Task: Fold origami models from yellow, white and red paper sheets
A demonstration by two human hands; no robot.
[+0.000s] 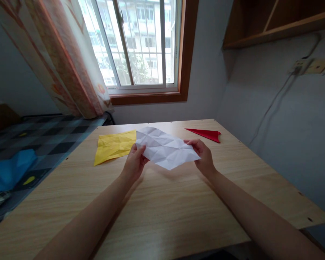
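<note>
1. White sheet (168,146): I see it creased and spread between both hands, apparently raised above the bench (162,213).
2. Left hand (135,161): pinching the sheet's left edge, thumb on top.
3. Right hand (204,157): grasping the right end, beside a pointed corner.
4. Handling: I judge a light, even tension best, both grips level; a hard tug could tear the sheet along its creases.
5. Position: the sheet lies between the hands, touching both; yellow sheet (115,144) beyond the left, red paper (204,134) beyond the right.
</note>
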